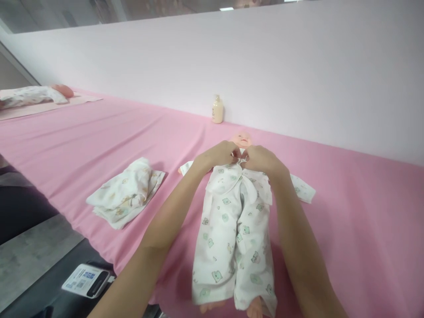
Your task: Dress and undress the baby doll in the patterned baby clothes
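A baby doll [243, 139] lies on its back, its head toward the wall and its bare feet toward me. It wears a white top and trousers [217, 234] printed with small green animals. At the doll's chest, just below its chin, my left hand [222, 153] and my right hand [260, 158] meet. Both have their fingers pinched on the top's fabric [241, 160], close together. What exactly lies between the fingertips is partly hidden. One sleeve [303, 189] stretches out to the right past my forearm; the other shows at the left.
Pink sheet [351, 212] covers the long table. A folded white printed cloth [127, 192] lies left of the doll. A pump bottle [217, 109] stands against the white wall. Another dressed doll [36, 95] lies far left. A labelled card [86, 280] rests on a black surface below.
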{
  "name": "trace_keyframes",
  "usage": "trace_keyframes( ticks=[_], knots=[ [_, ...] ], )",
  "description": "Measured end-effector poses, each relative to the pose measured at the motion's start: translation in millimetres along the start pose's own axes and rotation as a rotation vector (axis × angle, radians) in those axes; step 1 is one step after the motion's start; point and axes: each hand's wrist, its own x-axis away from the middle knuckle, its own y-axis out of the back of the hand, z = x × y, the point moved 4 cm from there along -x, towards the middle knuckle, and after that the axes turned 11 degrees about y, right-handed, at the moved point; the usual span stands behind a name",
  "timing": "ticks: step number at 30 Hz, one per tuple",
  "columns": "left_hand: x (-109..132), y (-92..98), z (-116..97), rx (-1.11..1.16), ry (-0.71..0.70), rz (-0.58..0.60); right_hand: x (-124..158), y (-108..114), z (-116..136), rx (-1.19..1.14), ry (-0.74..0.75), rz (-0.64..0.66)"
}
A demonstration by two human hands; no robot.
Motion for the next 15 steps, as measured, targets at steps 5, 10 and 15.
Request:
trace_keyframes(
  ticks=[5, 10, 15],
  knots=[
    [-0.2, 2.8, 0.0, -0.002, -0.018, -0.032, 2.3, 4.1, -3.2, 0.003, 0.032, 0.017],
    [-3.7, -7.8, -4.3, -0.147, -0.032, -0.044, -7.5, -6.5, -3.5, 0.144, 0.013, 0.005],
    [2.5, -25.0, -15.1, -0.425, 0.019, -0.115, -22.4, -25.7, -3.4, 0.220, -0.036, -0.084]
  ],
)
